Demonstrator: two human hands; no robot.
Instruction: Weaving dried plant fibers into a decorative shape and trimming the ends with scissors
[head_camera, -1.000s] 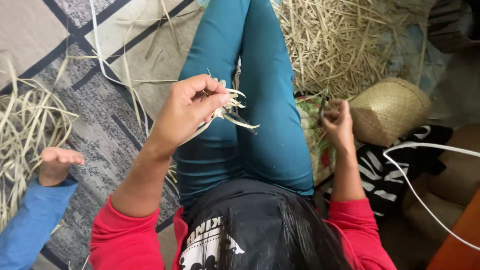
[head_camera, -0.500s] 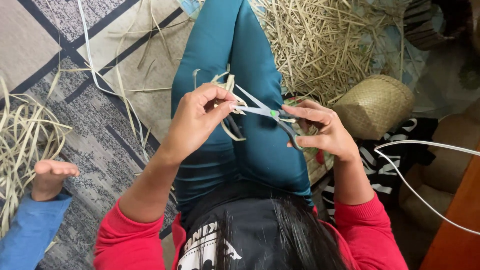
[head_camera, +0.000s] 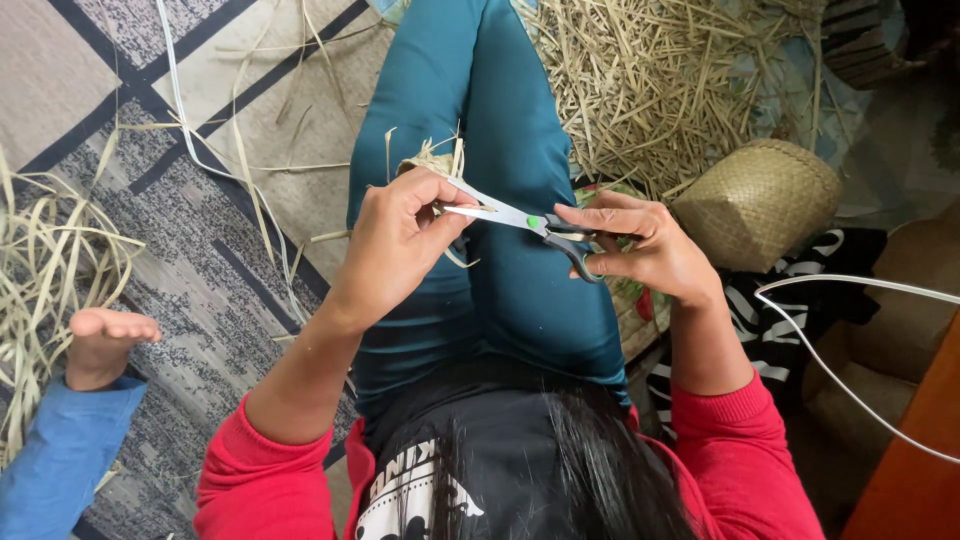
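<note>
Overhead, from the head camera, the left hand (head_camera: 400, 235) kept a pinching grip on a small woven straw piece (head_camera: 437, 166) above the teal-clad thighs. Just beside it, the right hand (head_camera: 640, 250) had its grip closed through the handles of grey scissors (head_camera: 520, 220), blades reaching the straw at the left fingertips. A woven basket (head_camera: 760, 205) lay near the right wrist, loose straw (head_camera: 650, 80) beyond it.
</note>
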